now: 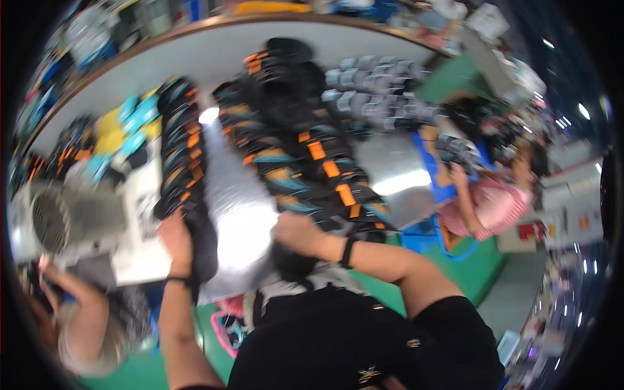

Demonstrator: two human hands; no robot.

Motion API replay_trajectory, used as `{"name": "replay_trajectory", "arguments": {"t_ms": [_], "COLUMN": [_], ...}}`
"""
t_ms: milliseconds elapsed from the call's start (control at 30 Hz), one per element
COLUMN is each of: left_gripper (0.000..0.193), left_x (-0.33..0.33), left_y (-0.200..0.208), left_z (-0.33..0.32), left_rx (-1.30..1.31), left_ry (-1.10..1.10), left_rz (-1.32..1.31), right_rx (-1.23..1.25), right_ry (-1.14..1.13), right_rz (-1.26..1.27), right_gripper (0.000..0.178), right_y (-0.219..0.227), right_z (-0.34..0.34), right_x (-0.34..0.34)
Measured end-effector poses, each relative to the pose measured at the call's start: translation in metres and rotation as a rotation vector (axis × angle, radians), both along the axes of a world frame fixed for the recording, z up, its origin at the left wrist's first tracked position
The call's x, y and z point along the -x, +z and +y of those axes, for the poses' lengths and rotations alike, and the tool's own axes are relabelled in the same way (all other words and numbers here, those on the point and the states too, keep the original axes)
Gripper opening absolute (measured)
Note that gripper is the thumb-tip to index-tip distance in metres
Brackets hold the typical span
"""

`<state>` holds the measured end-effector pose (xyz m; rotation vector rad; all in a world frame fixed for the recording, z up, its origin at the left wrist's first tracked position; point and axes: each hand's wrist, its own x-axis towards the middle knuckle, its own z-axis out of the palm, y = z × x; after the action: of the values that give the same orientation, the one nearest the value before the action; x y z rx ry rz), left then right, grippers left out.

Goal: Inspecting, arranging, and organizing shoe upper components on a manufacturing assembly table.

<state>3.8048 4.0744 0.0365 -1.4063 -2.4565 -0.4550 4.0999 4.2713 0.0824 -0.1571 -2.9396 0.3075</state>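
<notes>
Long rows of overlapping black shoe pieces with orange tabs and teal and tan patches lie on a shiny metal table [240, 195]. At the near end of the left row [177, 140], my left hand [174, 242] is closed on the side of a black shoe piece [203, 250]. My right hand [300, 234] is curled into a fist at the near end of the middle row [279, 172], over another black shoe piece [292, 262]. Motion blur softens both hands, and their fingertips are partly hidden. Each wrist wears a black band.
Grey shoe pieces [374, 84] are stacked at the back right. A grey machine with a round vent [55, 224] stands at the left, near teal pieces [136, 117] on yellow. One co-worker in pink [491, 205] is at the right, another person [88, 318] at the lower left.
</notes>
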Motion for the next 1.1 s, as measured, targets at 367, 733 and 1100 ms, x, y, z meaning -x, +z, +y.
{"name": "replay_trajectory", "arguments": {"t_ms": [367, 733, 1100], "left_gripper": [0.022, 0.022, 0.02], "left_x": [-0.124, -0.182, -0.178], "left_y": [0.093, 0.101, 0.114], "left_z": [-0.01, 0.0, -0.039], "left_rx": [-0.175, -0.336, -0.176], "left_ry": [-0.286, -0.087, 0.009], "left_rz": [-0.581, -1.658, -1.48], "right_rx": [0.271, 1.091, 1.466], "right_ry": [0.193, -0.325, -0.079], "right_rz": [0.473, 0.346, -0.154], "right_gripper": [0.015, 0.03, 0.012], "right_y": [0.044, 0.062, 0.082], "right_z": [-0.064, -0.044, -0.059], "right_x": [0.016, -0.024, 0.013]}}
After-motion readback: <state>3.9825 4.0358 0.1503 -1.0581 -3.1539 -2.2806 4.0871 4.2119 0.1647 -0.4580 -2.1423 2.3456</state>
